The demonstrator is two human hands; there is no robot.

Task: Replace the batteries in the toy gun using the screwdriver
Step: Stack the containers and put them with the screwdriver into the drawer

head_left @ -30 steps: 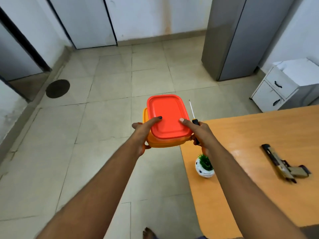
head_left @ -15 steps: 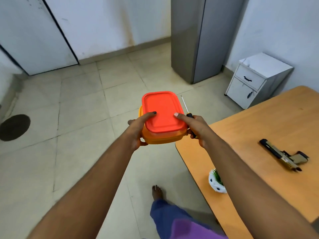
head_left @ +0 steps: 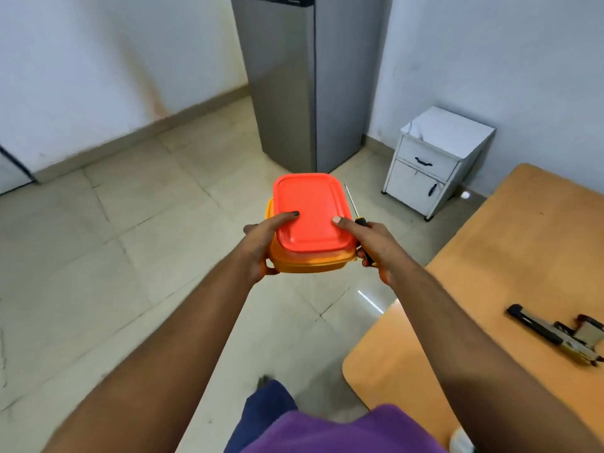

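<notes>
The toy gun (head_left: 555,335) now sits lower right, nearer the right hand (head_left: 376,246), which grips screwdriver (head_left: 359,223) and box (head_left: 310,223) alongside the box-gripping left hand (head_left: 261,243).

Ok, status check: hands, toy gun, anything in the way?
Left hand and right hand hold the lidded orange box; right also grips screwdriver. Toy gun untouched on table. Nothing blocking.

View swung right: cabinet (head_left: 434,165) now upper right of centre, table (head_left: 490,289) fills right edge, toy gun (head_left: 555,335) lower right. Potted plant gone from sight. Purple shirt (head_left: 343,433) shows at bottom.
</notes>
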